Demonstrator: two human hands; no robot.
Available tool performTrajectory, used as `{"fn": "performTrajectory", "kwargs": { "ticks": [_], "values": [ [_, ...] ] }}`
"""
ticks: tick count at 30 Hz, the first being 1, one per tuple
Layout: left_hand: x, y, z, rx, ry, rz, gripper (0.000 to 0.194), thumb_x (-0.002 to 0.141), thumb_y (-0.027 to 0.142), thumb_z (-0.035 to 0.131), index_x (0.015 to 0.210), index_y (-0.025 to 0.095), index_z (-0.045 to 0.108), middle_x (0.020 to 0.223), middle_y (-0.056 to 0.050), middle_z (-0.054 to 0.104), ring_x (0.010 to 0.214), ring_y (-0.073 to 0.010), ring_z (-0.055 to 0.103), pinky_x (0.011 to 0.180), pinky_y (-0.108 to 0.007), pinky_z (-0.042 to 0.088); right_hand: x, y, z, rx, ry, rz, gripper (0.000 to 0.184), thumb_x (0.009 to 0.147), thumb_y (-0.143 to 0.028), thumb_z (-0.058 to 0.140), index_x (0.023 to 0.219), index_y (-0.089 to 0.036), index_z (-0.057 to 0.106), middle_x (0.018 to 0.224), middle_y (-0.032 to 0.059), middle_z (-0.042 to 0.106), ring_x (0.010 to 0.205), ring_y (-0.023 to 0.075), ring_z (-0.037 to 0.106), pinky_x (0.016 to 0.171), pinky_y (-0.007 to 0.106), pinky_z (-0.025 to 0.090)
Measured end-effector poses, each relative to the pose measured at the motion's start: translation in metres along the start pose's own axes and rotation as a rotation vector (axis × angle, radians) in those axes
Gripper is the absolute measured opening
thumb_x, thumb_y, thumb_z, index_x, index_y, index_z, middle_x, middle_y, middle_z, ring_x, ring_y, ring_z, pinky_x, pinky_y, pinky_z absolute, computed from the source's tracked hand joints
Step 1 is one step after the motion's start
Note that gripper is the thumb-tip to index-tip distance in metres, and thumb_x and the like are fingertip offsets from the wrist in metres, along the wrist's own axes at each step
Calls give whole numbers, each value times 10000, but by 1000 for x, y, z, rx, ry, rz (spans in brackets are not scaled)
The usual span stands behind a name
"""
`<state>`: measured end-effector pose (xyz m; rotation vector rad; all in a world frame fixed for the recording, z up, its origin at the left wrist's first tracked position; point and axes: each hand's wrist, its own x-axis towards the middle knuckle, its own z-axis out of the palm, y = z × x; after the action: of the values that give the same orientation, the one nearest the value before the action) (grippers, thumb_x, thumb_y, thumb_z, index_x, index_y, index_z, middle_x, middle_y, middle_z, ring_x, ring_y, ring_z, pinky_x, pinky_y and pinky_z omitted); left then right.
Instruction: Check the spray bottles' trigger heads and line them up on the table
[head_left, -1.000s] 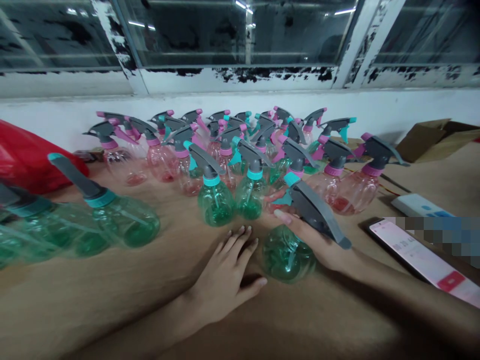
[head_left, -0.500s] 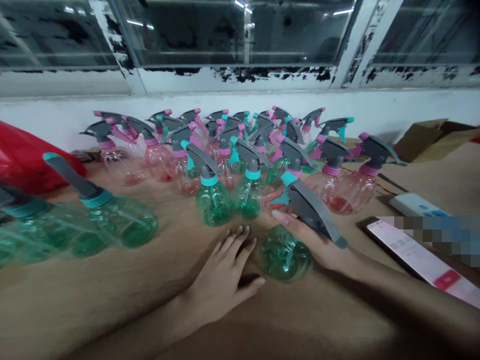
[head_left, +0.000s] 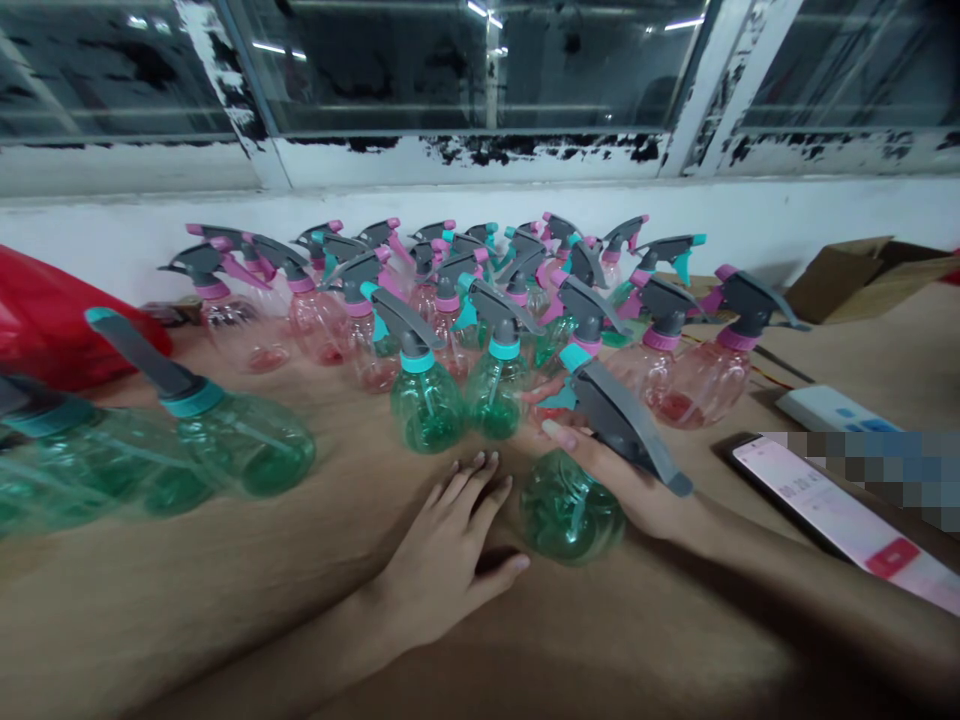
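windows point(head_left: 465, 70) run along the back, above a white wall point(head_left: 120, 210). bench point(head_left: 300, 590) below, with a packed cluster of spray bottles point(head_left: 448, 292) near the wall: clear pink and green bodies, grey heads, pink or teal trim. red plastic point(head_left: 67, 320) far left, open cardboard box point(head_left: 847, 280) far right. more green bottles point(head_left: 247, 450) at the left edge, liquid low in them. left hand point(head_left: 442, 550) palm down on the bench, fingers a bit spread, holding nothing. right hand point(head_left: 645, 485) has its grip closed round the neck of the teal-collared spray bottle point(head_left: 566, 510), just right of the left hand, green liquid inside. phone point(head_left: 832, 510) lit, right of that, white device point(head_left: 829, 408) just behind it.
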<state>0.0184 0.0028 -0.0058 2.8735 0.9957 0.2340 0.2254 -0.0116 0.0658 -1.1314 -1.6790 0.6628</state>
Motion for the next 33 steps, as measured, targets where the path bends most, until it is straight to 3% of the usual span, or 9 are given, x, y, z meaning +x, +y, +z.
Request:
{"fn": "performTrajectory", "kwargs": {
  "ticks": [9, 14, 22, 26, 30, 33],
  "values": [
    [0, 0, -2, -28, 21, 3, 640, 895, 529, 520, 1376, 126, 394, 1469, -160, 331, 1345, -321, 295, 1053, -503, 307, 2, -3, 0, 33, -1, 16, 190, 848, -329, 564, 1017, -247, 595, 842, 12, 633, 628, 156, 587, 613, 336, 516],
    [-1, 0, -2, -26, 6, -12, 645, 895, 532, 519, 1377, 123, 391, 1473, -153, 327, 1350, -324, 284, 1052, -509, 310, 2, 2, 2, 111, -18, 24, 193, 847, -340, 579, 1019, -253, 577, 933, 21, 649, 743, 172, 636, 712, 344, 522],
    [1, 1, -5, -2, -10, -15, 644, 900, 530, 508, 1379, 116, 390, 1477, -157, 318, 1343, -316, 301, 1048, -497, 320, 2, 5, -1, 54, -27, 26, 310, 828, -479, 571, 1057, -272, 595, 601, -22, 596, 591, 200, 605, 642, 393, 510],
    [1, 0, -3, 1, -8, 0, 651, 906, 541, 490, 1370, 93, 403, 1467, -171, 331, 1350, -319, 283, 1061, -509, 293, 1, 3, -2, 18, -29, 19, 250, 840, -490, 551, 958, -278, 611, 601, -25, 582, 599, 195, 598, 626, 377, 495],
    [1, 0, 0, 0, 0, -4, 645, 910, 541, 481, 1378, 106, 393, 1449, -159, 368, 1349, -314, 288, 1060, -513, 294, -1, 0, -1, -67, 70, 0, 250, 857, -477, 536, 757, -257, 601, 664, -13, 607, 614, 170, 590, 595, 340, 475],
    [0, 0, 0, -2, 14, -1, 639, 914, 542, 474, 1377, 109, 391, 1457, -159, 355, 1347, -312, 293, 1060, -507, 297, -1, -1, 0, -42, 74, -14, 227, 855, -468, 544, 820, -256, 618, 685, -11, 628, 645, 177, 606, 636, 351, 486]
  ]
}}
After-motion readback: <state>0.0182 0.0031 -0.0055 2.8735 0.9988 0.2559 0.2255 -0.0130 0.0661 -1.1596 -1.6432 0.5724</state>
